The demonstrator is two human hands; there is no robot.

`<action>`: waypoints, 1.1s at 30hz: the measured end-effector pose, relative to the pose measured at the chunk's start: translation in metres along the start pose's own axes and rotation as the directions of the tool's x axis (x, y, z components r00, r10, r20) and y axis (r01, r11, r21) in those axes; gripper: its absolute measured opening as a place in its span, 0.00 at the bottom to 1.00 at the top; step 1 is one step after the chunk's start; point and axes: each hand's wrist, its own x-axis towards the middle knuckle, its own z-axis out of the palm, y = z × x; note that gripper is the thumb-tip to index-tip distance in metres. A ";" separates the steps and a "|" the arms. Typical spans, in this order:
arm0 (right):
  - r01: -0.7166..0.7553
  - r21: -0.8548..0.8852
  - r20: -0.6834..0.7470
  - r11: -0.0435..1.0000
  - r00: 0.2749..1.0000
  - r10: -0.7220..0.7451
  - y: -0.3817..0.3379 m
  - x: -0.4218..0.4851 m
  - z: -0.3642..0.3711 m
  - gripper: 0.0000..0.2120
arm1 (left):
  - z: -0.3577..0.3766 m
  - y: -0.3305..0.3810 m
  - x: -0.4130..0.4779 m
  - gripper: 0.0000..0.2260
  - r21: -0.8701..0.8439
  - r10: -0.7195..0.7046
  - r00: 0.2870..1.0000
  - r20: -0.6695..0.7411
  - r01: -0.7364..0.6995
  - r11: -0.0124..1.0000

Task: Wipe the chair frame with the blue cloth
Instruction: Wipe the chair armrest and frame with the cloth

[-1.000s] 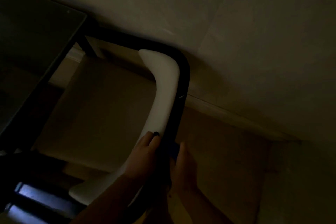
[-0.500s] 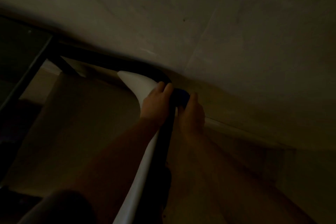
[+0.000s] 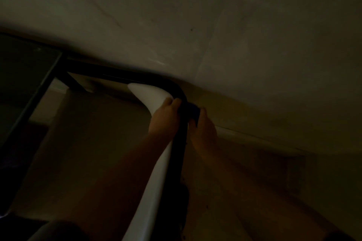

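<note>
The room is dim, and I look down along my two forearms to the rounded corner of the chair. My left hand [image 3: 165, 116] lies on the white armrest pad [image 3: 151, 96], my fingers [image 3: 172, 102] curled over its far edge where it meets the black chair frame [image 3: 179, 142]; the hand is closed around pad and tube together, a firm hold. On the other side of the tube, my right hand [image 3: 203, 129] presses the blue cloth [image 3: 193, 111] against the outer face of the frame, just below the bend. The cloth shows only as a dark blue bunch between my thumb and the tube; my fingers are folded around it, so the grip is tight on the cloth, though in this light I cannot tell how much of it wraps behind the tube. The two hands sit near each other with the black tube between them. From the corner the frame runs away to the left as a black bar and comes down toward me alongside the white pad. A dark glass-like panel [image 3: 23, 76] with a black edge stands to the far left. Beyond the chair is a pale wall [image 3: 235, 35], and pale floor [image 3: 82, 142] lies under the seat area.
</note>
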 end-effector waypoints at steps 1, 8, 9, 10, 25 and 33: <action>-0.001 0.033 0.009 0.999 1.000 0.001 0.001 -0.013 0.000 0.14 | 0.001 -0.001 -0.014 0.12 -0.024 -0.002 1.000 -0.003 0.002 1.000; -0.117 0.091 0.151 0.989 0.983 0.103 0.020 -0.104 -0.003 0.18 | 0.011 -0.006 -0.105 0.17 -0.073 -0.023 0.998 0.063 0.027 0.997; -0.142 0.141 0.180 0.980 0.977 0.116 0.020 -0.118 -0.005 0.18 | 0.011 -0.006 -0.120 0.16 -0.081 -0.025 0.998 0.062 0.030 0.996; -0.149 0.140 0.207 0.979 0.971 0.119 0.021 -0.126 -0.003 0.19 | 0.012 -0.009 -0.130 0.16 -0.094 -0.035 0.998 0.060 0.041 0.995; -0.059 -0.084 0.393 0.995 0.916 0.088 0.064 -0.316 0.026 0.19 | 0.001 -0.012 -0.364 0.09 -0.011 -0.159 0.985 0.070 0.160 0.987; -0.056 -0.187 0.391 0.981 0.912 0.126 0.068 -0.352 0.046 0.24 | -0.010 -0.018 -0.397 0.14 0.139 -0.166 0.976 0.141 0.146 0.979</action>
